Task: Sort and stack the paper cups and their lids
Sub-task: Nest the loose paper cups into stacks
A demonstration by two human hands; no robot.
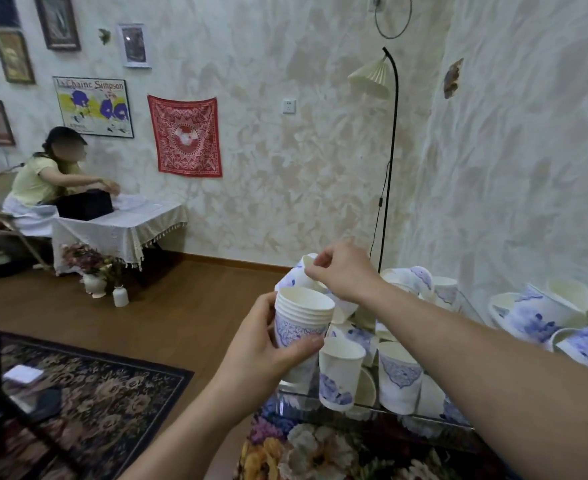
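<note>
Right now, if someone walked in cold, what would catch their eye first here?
First, the two hands at centre: the left hand grips a nested stack of paper cups, while the right hand pinches the rim of a single cup just above and behind it. Next, the jumble of blue-patterned cups crowding the glass table at lower right. Farther off, a red patterned cloth hangs on the wall.

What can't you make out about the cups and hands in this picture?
- Head view: the single blue-patterned white paper cup pinched by the right hand is mostly hidden behind that hand.
- The base of the nested stack of blue-patterned white paper cups is covered by the left hand.
- The loose cups at right are cut off by the frame edge.
- No lids are recognisable.
</note>
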